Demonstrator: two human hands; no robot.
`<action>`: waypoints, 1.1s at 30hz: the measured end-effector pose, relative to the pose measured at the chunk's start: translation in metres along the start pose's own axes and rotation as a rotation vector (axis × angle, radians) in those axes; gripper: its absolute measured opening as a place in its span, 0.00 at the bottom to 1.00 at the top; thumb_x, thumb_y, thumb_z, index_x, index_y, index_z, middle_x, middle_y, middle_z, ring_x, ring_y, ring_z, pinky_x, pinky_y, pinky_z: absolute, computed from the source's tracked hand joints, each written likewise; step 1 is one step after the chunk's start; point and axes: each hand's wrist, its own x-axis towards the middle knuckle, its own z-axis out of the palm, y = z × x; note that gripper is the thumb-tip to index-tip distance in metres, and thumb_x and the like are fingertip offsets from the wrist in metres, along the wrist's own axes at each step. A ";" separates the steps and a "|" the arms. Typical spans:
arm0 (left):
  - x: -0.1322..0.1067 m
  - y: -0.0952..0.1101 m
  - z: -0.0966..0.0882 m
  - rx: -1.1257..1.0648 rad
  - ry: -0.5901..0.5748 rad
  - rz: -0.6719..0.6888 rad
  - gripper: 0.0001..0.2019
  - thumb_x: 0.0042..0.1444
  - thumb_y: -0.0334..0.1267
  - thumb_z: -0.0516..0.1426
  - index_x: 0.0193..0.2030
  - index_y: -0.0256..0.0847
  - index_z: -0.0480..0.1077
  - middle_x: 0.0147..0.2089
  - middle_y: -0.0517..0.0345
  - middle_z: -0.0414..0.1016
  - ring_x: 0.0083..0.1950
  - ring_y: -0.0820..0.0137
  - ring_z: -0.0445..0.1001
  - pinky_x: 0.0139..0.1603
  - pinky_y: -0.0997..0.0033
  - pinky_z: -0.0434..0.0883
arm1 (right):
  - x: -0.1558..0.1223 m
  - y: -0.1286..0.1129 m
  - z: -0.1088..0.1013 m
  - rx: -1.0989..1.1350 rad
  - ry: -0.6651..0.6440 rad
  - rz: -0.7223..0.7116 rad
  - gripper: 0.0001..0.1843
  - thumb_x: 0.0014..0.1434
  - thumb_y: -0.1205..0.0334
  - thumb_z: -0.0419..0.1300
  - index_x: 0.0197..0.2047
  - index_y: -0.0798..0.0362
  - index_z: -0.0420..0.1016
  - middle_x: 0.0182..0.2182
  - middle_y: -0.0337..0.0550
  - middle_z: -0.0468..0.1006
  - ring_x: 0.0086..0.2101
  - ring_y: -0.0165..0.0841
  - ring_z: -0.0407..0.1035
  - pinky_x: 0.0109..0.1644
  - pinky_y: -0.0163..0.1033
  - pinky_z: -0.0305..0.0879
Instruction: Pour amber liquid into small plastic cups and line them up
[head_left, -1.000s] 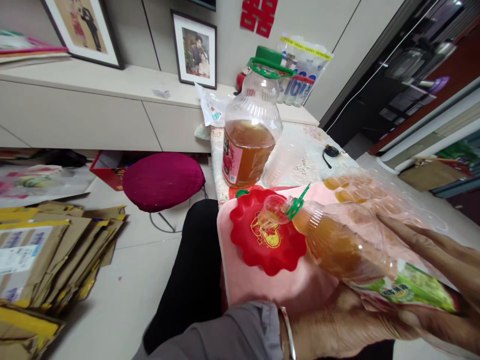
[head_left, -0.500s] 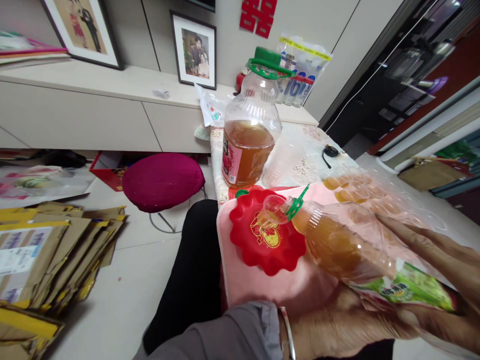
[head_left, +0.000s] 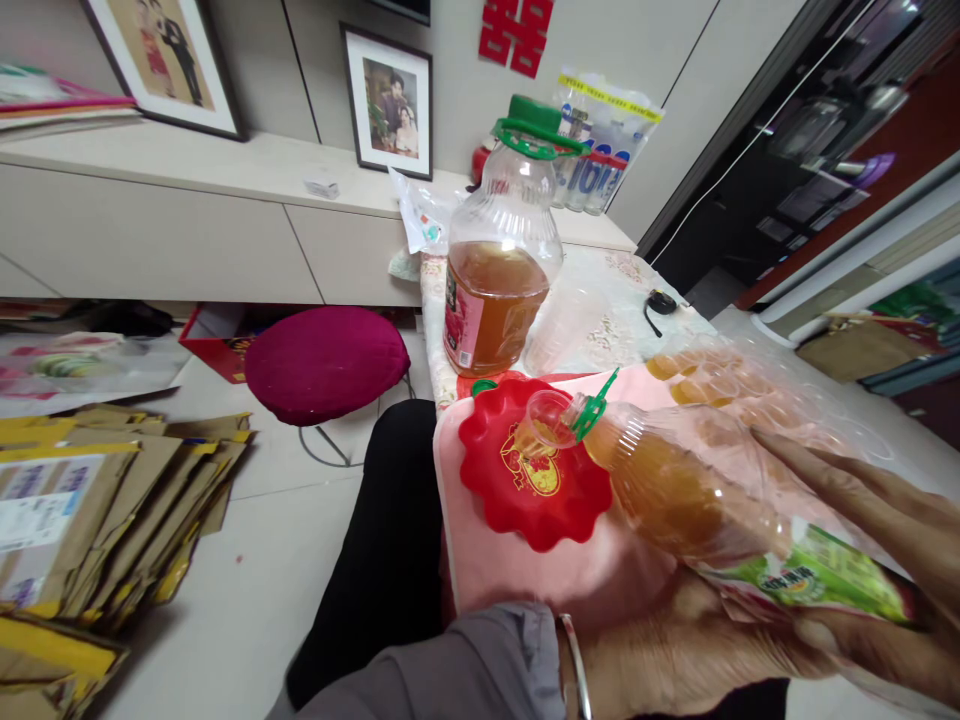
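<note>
A tilted plastic bottle (head_left: 675, 490) of amber liquid with a green label lies across both my hands. Its open mouth points into a small clear cup (head_left: 544, 425) on a red scalloped plate (head_left: 525, 495). My left hand (head_left: 660, 650), with a grey sleeve and a bangle at the wrist, cups the bottle from beneath. My right hand (head_left: 885, 510) comes in from the right, with its fingers laid over the top of the bottle and its thumb below. The plate rests on a pink cloth (head_left: 510, 575).
A big jug (head_left: 502, 260) with a green cap, half full of amber liquid, stands behind the plate beside stacked clear cups (head_left: 562, 325). Several filled cups (head_left: 705, 375) sit to the right. A magenta stool (head_left: 326, 360) and flattened cardboard (head_left: 97, 510) are on the floor to the left.
</note>
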 end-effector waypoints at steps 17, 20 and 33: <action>-0.003 0.002 0.002 0.024 -0.058 0.064 0.33 0.36 0.34 0.77 0.54 0.46 0.83 0.56 0.55 0.86 0.73 0.42 0.74 0.75 0.41 0.67 | 0.001 -0.001 -0.001 -0.009 -0.029 0.019 0.56 0.60 0.30 0.61 0.84 0.36 0.47 0.73 0.60 0.70 0.69 0.74 0.66 0.59 0.81 0.74; -0.001 0.002 0.002 0.005 -0.018 0.027 0.37 0.27 0.34 0.79 0.52 0.46 0.84 0.59 0.53 0.85 0.74 0.39 0.74 0.75 0.40 0.67 | 0.002 -0.001 0.000 -0.005 -0.015 0.014 0.54 0.61 0.30 0.60 0.83 0.34 0.48 0.74 0.57 0.69 0.69 0.73 0.66 0.59 0.81 0.75; -0.003 0.002 0.002 0.018 -0.040 0.050 0.39 0.30 0.36 0.80 0.56 0.44 0.81 0.65 0.47 0.83 0.76 0.38 0.71 0.78 0.35 0.62 | 0.000 0.000 0.000 0.005 -0.022 0.008 0.54 0.61 0.30 0.61 0.84 0.36 0.47 0.73 0.60 0.68 0.69 0.73 0.65 0.59 0.82 0.73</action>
